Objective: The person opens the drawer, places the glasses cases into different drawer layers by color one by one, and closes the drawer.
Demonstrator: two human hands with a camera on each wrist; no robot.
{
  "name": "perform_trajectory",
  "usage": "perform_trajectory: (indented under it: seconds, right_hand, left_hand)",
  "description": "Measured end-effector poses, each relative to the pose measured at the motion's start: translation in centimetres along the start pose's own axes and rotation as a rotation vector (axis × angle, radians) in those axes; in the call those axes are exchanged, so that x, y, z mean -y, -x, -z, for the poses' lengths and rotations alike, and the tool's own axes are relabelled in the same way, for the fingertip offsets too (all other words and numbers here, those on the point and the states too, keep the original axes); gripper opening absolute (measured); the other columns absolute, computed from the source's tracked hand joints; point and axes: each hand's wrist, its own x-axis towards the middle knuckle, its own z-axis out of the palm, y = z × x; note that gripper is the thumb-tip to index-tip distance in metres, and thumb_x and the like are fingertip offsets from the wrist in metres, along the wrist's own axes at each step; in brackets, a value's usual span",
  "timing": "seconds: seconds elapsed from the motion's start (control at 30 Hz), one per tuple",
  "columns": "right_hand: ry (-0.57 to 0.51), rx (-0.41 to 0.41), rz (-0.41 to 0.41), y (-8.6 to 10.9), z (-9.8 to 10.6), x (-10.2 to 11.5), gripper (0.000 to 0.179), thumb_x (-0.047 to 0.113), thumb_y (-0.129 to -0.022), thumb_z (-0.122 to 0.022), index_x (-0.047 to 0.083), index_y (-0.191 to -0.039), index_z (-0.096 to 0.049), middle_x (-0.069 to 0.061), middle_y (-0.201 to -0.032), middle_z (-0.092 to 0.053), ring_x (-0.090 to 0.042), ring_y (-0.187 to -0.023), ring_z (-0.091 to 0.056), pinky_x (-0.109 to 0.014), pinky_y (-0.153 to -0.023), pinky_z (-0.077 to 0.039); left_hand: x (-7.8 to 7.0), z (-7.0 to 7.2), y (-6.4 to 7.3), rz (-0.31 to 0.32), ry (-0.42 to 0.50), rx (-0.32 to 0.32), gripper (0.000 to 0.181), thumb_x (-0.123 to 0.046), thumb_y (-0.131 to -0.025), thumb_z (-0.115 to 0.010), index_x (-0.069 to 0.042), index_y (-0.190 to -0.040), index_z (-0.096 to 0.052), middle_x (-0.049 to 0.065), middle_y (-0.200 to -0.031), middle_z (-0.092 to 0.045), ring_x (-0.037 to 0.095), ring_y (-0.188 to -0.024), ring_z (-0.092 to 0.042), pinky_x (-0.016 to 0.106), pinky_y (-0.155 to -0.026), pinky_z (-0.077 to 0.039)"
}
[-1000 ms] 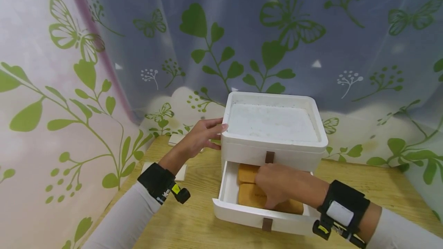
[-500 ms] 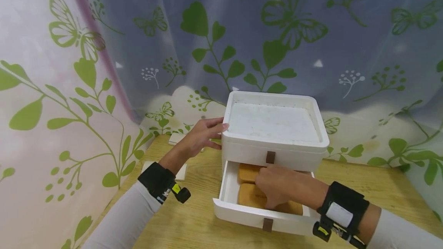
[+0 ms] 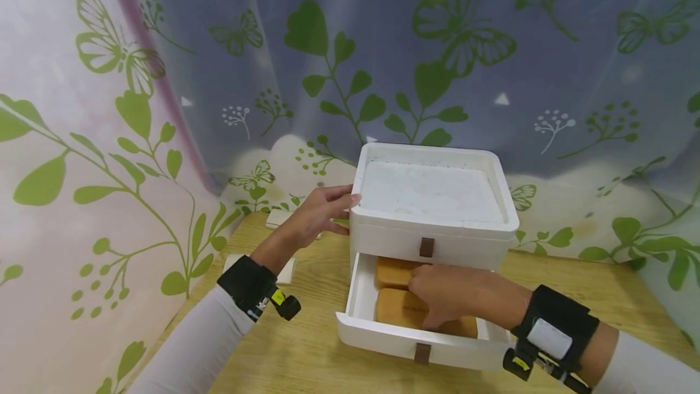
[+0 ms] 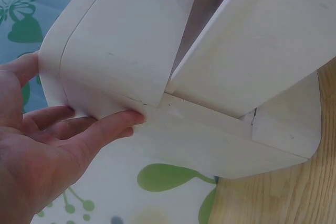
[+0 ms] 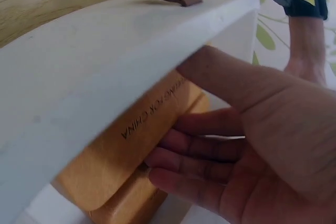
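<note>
A white two-drawer unit [image 3: 459, 242] stands on the wooden table, its lower drawer [image 3: 377, 345] pulled out. Two tan rounded cases lie one behind the other inside: a front case [image 3: 396, 309] with dark printed lettering and a back case [image 3: 391, 272]. My right hand [image 3: 454, 290] is down in the drawer at the front case; in the right wrist view its thumb is at the drawer's front wall and its loosely bent fingers [image 5: 194, 156] lie along the case's edge. Against the unit's left side rests my left hand [image 4: 58, 145], fingers spread, thumb by the top rim.
White flat pieces [image 3: 285, 272] lie on the table left of the unit, partly behind the left arm. Brown pull tabs mark the upper drawer [image 3: 383, 239] and the lower one. A patterned curtain [image 3: 383, 47] hangs close behind.
My right hand has shifted slightly to the right, and its fingers are looser over the front case. The cases, the drawer and my left hand hold their places.
</note>
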Motion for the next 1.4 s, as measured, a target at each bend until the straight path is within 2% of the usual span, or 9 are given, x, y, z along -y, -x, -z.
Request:
perform_trajectory:
  seconds: [0.2, 0.33, 0.53, 0.73, 0.9, 1.03, 1.17, 1.27, 1.4]
  right_hand:
    - [-0.232, -0.059, 0.084, 1.7, 0.9, -1.2, 0.048, 0.043, -0.088, -0.082, 0.007, -0.118, -0.074, 0.000, -0.107, -0.072, -0.013, -0.092, -0.063, -0.032, -0.079, -0.056]
    - [-0.305, -0.208, 0.209, 3.6, 1.5, -2.1, 0.045, 0.046, -0.095, -0.073, 0.009, -0.121, -0.075, -0.002, -0.113, -0.076, -0.014, -0.099, -0.069, -0.033, -0.084, -0.060]
    - [-0.282, -0.499, 0.264, 6.2, 2.1, -3.7, 0.029, 0.033, -0.103, -0.066, 0.014, -0.124, -0.074, 0.002, -0.116, -0.077, -0.014, -0.102, -0.073, -0.033, -0.082, -0.062]
    - [-0.188, -0.826, 0.237, 7.6, 2.2, -5.4, 0.035, 0.013, -0.093, -0.076, 0.016, -0.128, -0.072, 0.004, -0.122, -0.076, -0.016, -0.109, -0.073, -0.024, -0.091, -0.060]
    - [-0.222, -1.016, 0.119, 8.3, 2.0, -6.7, 0.047, 0.006, -0.089, -0.079, 0.014, -0.135, -0.069, -0.006, -0.130, -0.073, 0.001, -0.127, -0.061, 0.001, -0.105, -0.037]
    - [-0.360, -1.022, -0.103, 8.9, 1.8, -7.9, 0.049, 0.016, -0.098, -0.073, 0.012, -0.146, -0.060, -0.018, -0.142, -0.065, -0.018, -0.136, -0.060, 0.003, -0.102, -0.037]
    - [-0.541, -0.913, -0.303, 9.2, 1.8, -9.2, 0.059, 0.032, -0.106, -0.061, 0.008, -0.157, -0.045, -0.028, -0.154, -0.051, -0.055, -0.131, -0.056, -0.037, -0.100, -0.056]
    - [-0.647, -0.836, -0.384, 9.0, 1.6, -10.3, 0.067, 0.039, -0.109, -0.052, 0.003, -0.162, -0.031, -0.033, -0.160, -0.040, -0.061, -0.135, -0.048, -0.063, -0.101, -0.047]
    - [-0.770, -0.737, -0.423, 8.6, 1.1, -11.5, 0.074, 0.043, -0.112, -0.042, -0.001, -0.165, -0.015, -0.034, -0.166, -0.025, -0.061, -0.142, -0.038, -0.072, -0.108, -0.041]
  left_hand:
    - [0.2, 0.1, 0.0, -0.003, -0.005, 0.005, 0.060, -0.031, -0.106, -0.060, -0.012, -0.159, -0.042, 0.017, -0.152, -0.056, 0.040, -0.131, -0.063, 0.050, -0.093, -0.063]
    - [0.3, 0.1, -0.1, -0.015, -0.013, 0.006, 0.059, -0.032, -0.106, -0.060, -0.012, -0.159, -0.043, 0.016, -0.152, -0.057, 0.038, -0.129, -0.065, 0.050, -0.093, -0.063]
    - [0.2, 0.1, 0.0, -0.022, -0.020, 0.002, 0.059, -0.033, -0.105, -0.061, -0.012, -0.158, -0.044, 0.016, -0.151, -0.058, 0.040, -0.129, -0.064, 0.050, -0.092, -0.063]
    - [0.3, 0.0, 0.1, -0.018, -0.017, -0.002, 0.059, -0.033, -0.105, -0.061, -0.012, -0.158, -0.044, 0.015, -0.152, -0.057, 0.042, -0.132, -0.062, 0.049, -0.092, -0.064]
    - [0.3, 0.0, 0.0, -0.023, -0.018, 0.002, 0.059, -0.033, -0.105, -0.060, -0.011, -0.158, -0.044, 0.016, -0.153, -0.056, 0.044, -0.133, -0.060, 0.050, -0.093, -0.063]
    - [0.3, 0.0, 0.0, -0.021, -0.017, 0.001, 0.059, -0.033, -0.105, -0.061, -0.012, -0.158, -0.044, 0.015, -0.154, -0.055, 0.044, -0.134, -0.060, 0.050, -0.093, -0.063]
    - [0.3, 0.1, -0.1, -0.025, -0.022, -0.004, 0.059, -0.034, -0.105, -0.061, -0.013, -0.158, -0.044, 0.014, -0.154, -0.056, 0.042, -0.133, -0.061, 0.050, -0.093, -0.063]
    - [0.4, 0.1, 0.0, -0.025, -0.022, -0.004, 0.058, -0.033, -0.106, -0.060, -0.013, -0.158, -0.045, 0.015, -0.153, -0.056, 0.041, -0.132, -0.062, 0.050, -0.093, -0.063]
    - [0.4, 0.1, 0.0, -0.025, -0.019, -0.003, 0.058, -0.033, -0.106, -0.060, -0.013, -0.158, -0.045, 0.015, -0.153, -0.056, 0.041, -0.131, -0.063, 0.050, -0.093, -0.063]
